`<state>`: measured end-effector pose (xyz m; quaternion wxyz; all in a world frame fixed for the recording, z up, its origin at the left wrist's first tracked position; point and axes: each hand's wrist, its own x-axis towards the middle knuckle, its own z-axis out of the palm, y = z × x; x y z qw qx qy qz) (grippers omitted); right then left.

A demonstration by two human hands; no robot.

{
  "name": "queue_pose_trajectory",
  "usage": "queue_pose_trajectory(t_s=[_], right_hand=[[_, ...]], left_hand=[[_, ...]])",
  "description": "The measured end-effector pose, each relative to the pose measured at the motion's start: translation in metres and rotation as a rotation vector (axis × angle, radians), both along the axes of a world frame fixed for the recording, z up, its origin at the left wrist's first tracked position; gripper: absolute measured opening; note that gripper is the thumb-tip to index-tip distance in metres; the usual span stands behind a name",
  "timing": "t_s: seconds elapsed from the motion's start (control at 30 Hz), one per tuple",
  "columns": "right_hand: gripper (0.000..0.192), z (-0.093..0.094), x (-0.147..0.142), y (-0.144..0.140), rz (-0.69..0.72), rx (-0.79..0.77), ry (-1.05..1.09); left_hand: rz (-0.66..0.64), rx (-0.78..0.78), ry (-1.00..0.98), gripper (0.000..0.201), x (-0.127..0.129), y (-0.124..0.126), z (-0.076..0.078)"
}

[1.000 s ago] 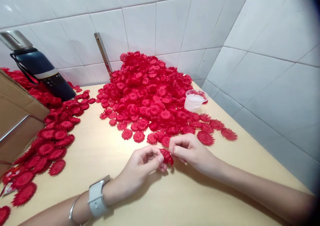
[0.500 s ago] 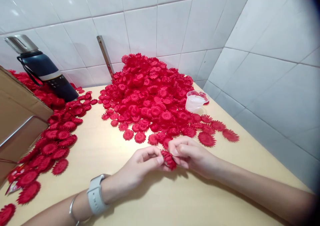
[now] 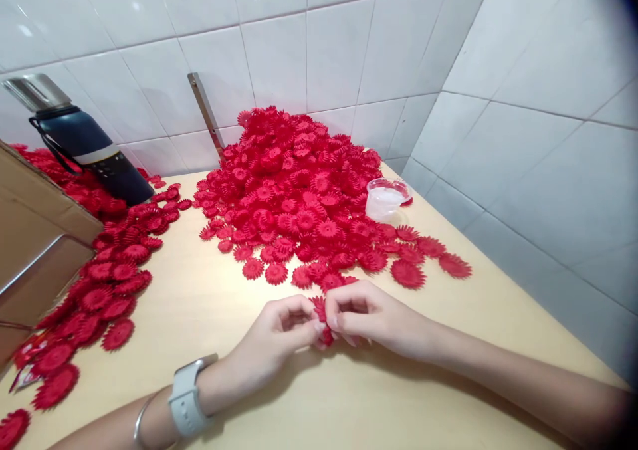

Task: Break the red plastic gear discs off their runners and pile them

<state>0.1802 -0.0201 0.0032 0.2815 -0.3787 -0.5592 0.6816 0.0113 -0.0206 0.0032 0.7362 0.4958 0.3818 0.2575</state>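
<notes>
A small red toothed disc, like a fabric flower (image 3: 319, 309), is pinched between both hands just above the table. My left hand (image 3: 286, 327), with a pale watch on its wrist, is closed on the flower's left side. From the other side, my right hand (image 3: 366, 317) grips it with thumb and fingers, which cover much of it. Just beyond the hands rises a large heap of similar red flowers (image 3: 299, 191), its loose front pieces close to my fingertips.
A clear plastic cup (image 3: 385, 201) stands at the heap's right. More red flowers (image 3: 119, 307) trail down the left side beside a cardboard box (image 3: 40, 224). A dark blue bottle (image 3: 102, 151) leans there. Tiled walls (image 3: 339, 51) border the table (image 3: 389, 397).
My right hand has shifted slightly left and closer to my left hand. The flower has turned in my fingers and is now more covered. The view has shifted slightly.
</notes>
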Motion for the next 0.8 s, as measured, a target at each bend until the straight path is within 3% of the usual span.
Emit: queue_pose_trajectory(t_s=[0.37,0.6,0.8], right_hand=[[0.015,0.002,0.009,0.005,0.08,0.044,-0.096],[0.019,0.011,0.025,0.016,0.252,0.408,-0.345],[0.02,0.021,0.029,0.014,0.321,0.572,-0.4]], left_hand=[[0.009,-0.002,0.015,0.008,-0.001,0.003,0.003],[-0.031,-0.066,-0.115,0.007,0.001,-0.003,0.001],[-0.114,-0.094,-0.157,0.011,0.001,-0.004,0.004]])
